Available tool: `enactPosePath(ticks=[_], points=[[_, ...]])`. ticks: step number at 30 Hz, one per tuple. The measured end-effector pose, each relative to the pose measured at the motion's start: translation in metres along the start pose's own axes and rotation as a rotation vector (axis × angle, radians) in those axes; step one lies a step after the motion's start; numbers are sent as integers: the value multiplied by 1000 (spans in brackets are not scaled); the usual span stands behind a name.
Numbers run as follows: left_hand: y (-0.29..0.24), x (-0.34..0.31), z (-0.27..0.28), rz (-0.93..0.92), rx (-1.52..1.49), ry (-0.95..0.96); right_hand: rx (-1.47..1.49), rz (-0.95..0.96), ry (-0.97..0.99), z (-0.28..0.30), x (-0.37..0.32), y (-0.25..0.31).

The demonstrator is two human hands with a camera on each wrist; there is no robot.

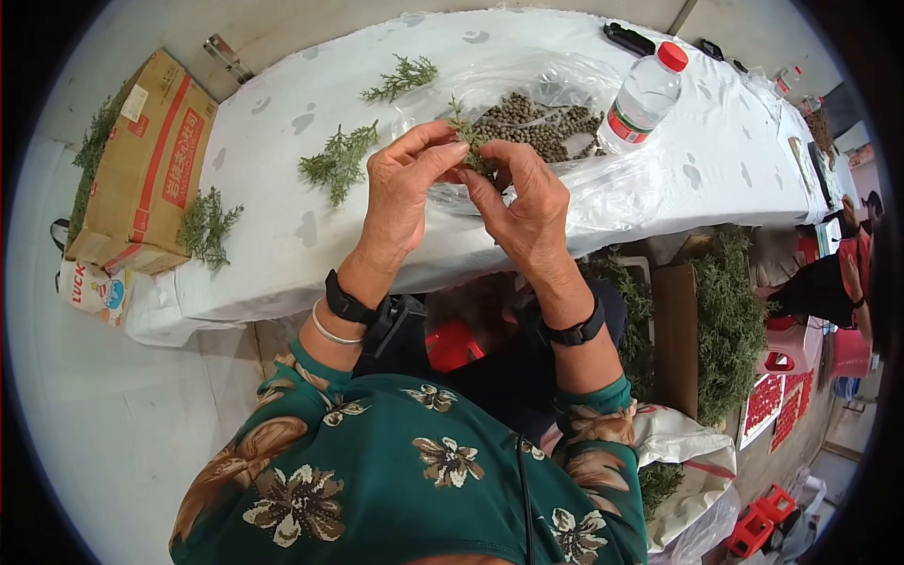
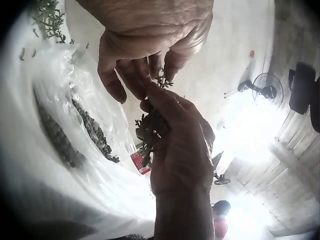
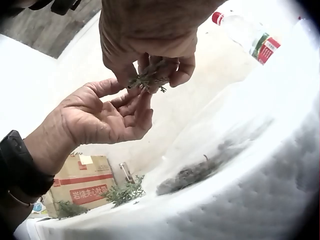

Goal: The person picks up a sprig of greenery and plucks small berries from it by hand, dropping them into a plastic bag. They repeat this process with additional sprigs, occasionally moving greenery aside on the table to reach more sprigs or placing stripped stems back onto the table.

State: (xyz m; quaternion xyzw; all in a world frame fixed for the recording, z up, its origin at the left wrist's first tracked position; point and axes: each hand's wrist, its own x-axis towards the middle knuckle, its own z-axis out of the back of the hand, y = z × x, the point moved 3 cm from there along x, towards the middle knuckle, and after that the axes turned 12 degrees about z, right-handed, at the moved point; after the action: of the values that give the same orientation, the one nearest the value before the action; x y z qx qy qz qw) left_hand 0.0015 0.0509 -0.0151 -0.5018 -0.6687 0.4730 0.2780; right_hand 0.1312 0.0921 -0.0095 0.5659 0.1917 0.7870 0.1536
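Over the table edge, the two hands meet at a small green evergreen sprig. My right hand grips it between thumb and curled fingers, its leafy ends sticking out below them in the right wrist view. Thumb and fingertips of my left hand pinch at the sprig from the other side. Just beyond the hands, a heap of small round brownish pieces lies on a clear plastic bag. Loose evergreen sprigs rest on the white cloth left of the bag.
A red-capped plastic bottle stands right of the heap. At the left end of the table is a cardboard box. Below the table, on the right, sits more cut greenery. Another person is at far right.
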Motion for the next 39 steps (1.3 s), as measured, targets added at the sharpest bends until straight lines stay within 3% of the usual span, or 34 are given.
enactPosePath(ticks=[7, 12, 16, 19, 20, 23, 39], points=[[2, 2, -1, 18, -7, -14, -175, 187, 37, -5, -2, -3], [3, 4, 5, 29, -30, -13, -110, 136, 99, 0, 3, 7], [0, 1, 4, 66, -31, -9, 28, -63, 11, 6, 2, 2], [2, -3, 0, 92, -35, 0, 345, -377, -69, 7, -1, -18], [3, -4, -1, 97, -34, 2, 343, -382, -71, 7, 0, -18], [6, -7, -6, 160, -32, 80, 815, -650, -166, 3, 1, -21], [21, -8, -11, 220, 28, 142, 918, -664, -89, 5, -5, -29]])
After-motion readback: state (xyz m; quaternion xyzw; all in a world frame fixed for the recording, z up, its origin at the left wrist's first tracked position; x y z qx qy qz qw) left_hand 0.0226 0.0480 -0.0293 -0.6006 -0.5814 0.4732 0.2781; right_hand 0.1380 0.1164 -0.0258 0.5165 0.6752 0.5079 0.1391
